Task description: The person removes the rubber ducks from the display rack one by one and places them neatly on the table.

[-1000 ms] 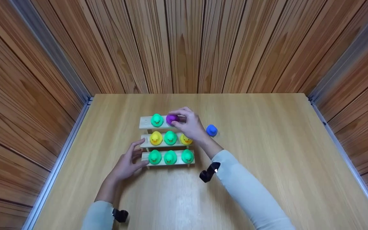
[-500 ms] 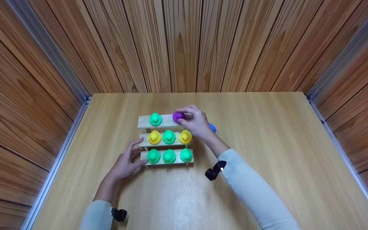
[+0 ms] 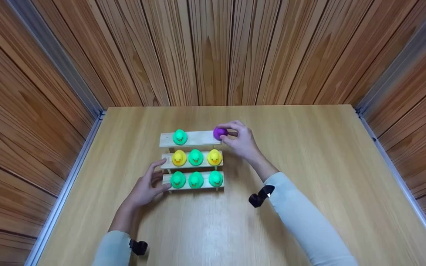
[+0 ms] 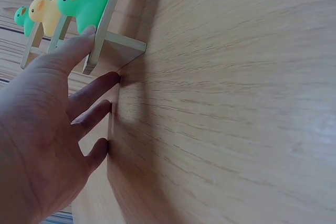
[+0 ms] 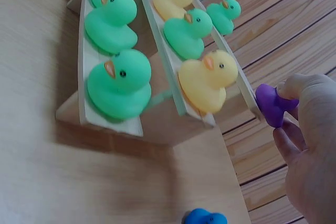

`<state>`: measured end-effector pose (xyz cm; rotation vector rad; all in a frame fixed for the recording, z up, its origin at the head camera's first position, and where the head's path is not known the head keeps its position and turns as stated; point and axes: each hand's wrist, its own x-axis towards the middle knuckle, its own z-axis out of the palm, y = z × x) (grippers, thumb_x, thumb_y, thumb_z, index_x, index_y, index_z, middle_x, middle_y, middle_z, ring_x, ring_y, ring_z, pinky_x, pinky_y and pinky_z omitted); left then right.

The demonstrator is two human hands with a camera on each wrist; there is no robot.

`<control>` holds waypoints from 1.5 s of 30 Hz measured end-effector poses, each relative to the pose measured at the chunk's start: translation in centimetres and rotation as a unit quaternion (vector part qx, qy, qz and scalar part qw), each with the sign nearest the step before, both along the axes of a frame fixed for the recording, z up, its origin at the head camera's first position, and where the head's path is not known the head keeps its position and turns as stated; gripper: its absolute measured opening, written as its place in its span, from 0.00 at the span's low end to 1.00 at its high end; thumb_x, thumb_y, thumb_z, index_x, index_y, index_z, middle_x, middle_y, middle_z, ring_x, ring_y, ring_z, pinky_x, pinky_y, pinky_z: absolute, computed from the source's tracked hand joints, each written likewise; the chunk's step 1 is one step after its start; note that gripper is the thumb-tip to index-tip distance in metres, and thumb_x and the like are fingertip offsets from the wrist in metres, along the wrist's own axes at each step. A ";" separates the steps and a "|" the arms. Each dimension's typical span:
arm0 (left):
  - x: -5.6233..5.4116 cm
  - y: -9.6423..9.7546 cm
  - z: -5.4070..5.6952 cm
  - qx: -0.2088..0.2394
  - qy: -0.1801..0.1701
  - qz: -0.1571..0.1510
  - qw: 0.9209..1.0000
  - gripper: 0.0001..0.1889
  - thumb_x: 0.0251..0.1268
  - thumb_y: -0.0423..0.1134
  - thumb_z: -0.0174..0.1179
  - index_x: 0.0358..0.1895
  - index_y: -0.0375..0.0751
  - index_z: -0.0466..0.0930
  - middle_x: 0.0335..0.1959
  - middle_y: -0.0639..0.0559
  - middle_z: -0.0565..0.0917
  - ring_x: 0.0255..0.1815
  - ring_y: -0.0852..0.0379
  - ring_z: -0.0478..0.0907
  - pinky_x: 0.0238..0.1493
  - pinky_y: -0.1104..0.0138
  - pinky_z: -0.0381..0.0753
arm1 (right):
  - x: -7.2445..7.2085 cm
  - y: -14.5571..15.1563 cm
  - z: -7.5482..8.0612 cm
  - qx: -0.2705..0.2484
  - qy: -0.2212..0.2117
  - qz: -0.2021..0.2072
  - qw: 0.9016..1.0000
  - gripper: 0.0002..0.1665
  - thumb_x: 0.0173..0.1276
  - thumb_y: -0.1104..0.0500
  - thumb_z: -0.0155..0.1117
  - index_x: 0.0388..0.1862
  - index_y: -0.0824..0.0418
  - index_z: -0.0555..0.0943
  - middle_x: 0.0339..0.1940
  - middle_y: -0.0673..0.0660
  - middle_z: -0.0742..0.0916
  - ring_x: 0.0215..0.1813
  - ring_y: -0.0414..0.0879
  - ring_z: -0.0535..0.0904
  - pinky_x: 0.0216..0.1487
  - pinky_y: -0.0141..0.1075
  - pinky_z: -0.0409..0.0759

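Note:
At the right end of the top step of a three-step wooden rack [image 3: 200, 138], my right hand [image 3: 243, 142] pinches a purple rubber duck [image 3: 219, 133] between thumb and fingers. The right wrist view shows the purple duck [image 5: 271, 103] at the step's end. My left hand [image 3: 144, 187] rests against the rack's left end, thumb at the bottom step and a finger at the middle one. Its fingers are fairly straight in the left wrist view. A green duck [image 3: 180, 137] sits at the top step's left.
Green ducks [image 3: 196, 180] line the bottom step. On the middle step, a green duck [image 3: 195, 157] stands between two yellow ducks [image 3: 179, 158]. A blue duck [image 5: 206, 217] lies on the table in the right wrist view, hidden behind my right hand in the head view. Wood-panel walls [image 3: 213, 55] surround the table.
My right hand has shifted the purple duck rightward along the top step, from beside the green duck to the right end. The hand now covers the blue duck. My left hand stays put.

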<state>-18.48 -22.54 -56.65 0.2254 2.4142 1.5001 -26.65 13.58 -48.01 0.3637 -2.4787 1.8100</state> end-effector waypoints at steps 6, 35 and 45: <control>0.0 0.0 0.1 0.002 -0.003 -0.003 1.000 0.46 0.79 0.40 0.73 0.90 0.61 0.55 0.89 0.32 0.69 0.88 0.29 0.70 0.89 0.32 0.64 | 0.0 1.5 -0.3 -0.004 0.004 -0.013 1.000 0.21 0.77 0.73 0.70 0.67 0.69 0.87 0.67 0.69 0.84 0.74 0.66 0.85 0.77 0.50 0.86; -0.2 0.0 0.1 0.000 -0.004 0.003 1.000 0.45 0.79 0.42 0.73 0.90 0.61 0.56 0.87 0.33 0.72 0.89 0.30 0.69 0.90 0.31 0.63 | 0.0 9.1 -3.1 0.020 -0.012 -0.068 0.997 0.22 0.77 0.75 0.68 0.68 0.74 0.85 0.68 0.72 0.82 0.77 0.66 0.81 0.82 0.57 0.81; -0.2 -0.2 -0.4 0.003 -0.011 0.000 1.000 0.44 0.79 0.44 0.73 0.89 0.69 0.56 0.87 0.37 0.73 0.90 0.33 0.69 0.91 0.32 0.62 | -0.2 10.1 -4.1 0.020 -0.013 -0.078 0.997 0.22 0.77 0.76 0.68 0.68 0.75 0.85 0.67 0.73 0.82 0.78 0.69 0.81 0.82 0.55 0.80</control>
